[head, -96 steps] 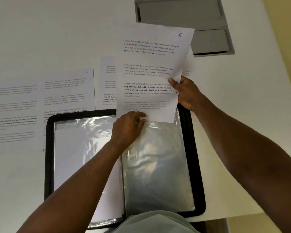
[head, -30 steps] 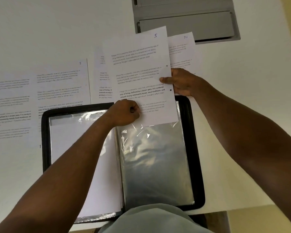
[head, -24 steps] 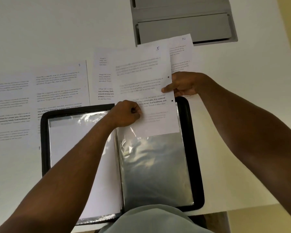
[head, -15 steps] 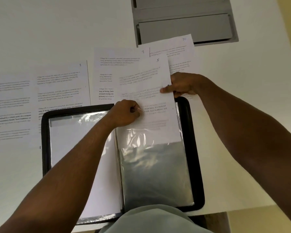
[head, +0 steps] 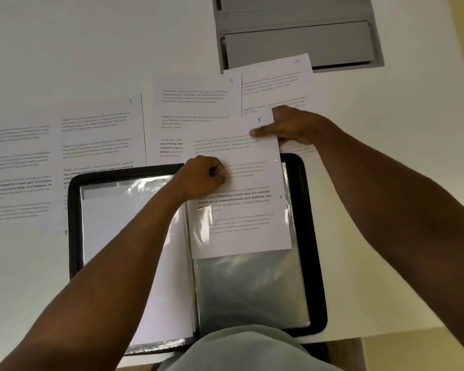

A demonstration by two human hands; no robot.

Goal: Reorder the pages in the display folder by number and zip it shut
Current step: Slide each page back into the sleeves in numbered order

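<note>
Worktop (head: 65, 49): white, under both hands, loose numbered sheets spread beyond them.
Display folder (head: 315, 236): lies open beneath both hands, unzipped.
Page 5 (head: 241, 204): between the hands, partway into the right-hand sleeve (head: 252, 287).
Right hand (head: 292, 127): pinches the page's top corner.
Left hand (head: 201, 178): fingers curled, apparently pinching the sleeve mouth.
Risk: page may buckle or crease if it catches on the plastic.

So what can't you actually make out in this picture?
- Zip of the black folder: not visible in the head view.
- Number on the blurred leftmost page: cut off by the left edge.
- Folder's near edge: hidden by the person's clothing.
- Page 5, left edge: covered by the left hand.
- Right hand covers part of page 10.
</note>
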